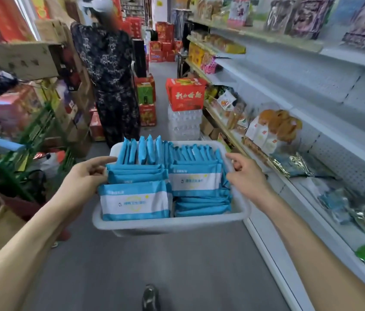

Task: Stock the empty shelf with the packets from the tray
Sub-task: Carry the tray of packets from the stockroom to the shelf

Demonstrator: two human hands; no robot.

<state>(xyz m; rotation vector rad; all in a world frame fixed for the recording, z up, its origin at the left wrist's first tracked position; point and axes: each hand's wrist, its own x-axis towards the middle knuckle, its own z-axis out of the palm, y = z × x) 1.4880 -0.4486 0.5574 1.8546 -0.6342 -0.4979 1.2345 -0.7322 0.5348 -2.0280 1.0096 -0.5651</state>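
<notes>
We hold white tray (168, 223) full of blue packets (134, 199); left hand (84, 180) grips its left rim, right hand (247, 177) grips right rim.

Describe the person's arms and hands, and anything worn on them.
The left arm and right arm are bare to the frame's edge; no sleeve shows. The left hand and right hand wear no gloves; no ring, watch or band is visible.

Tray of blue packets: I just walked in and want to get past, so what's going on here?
A person holds a white tray packed with blue packets in the shop aisle, left hand and right hand gripping its side rims. A bare shelf runs along the right; nothing is being placed yet.
</notes>
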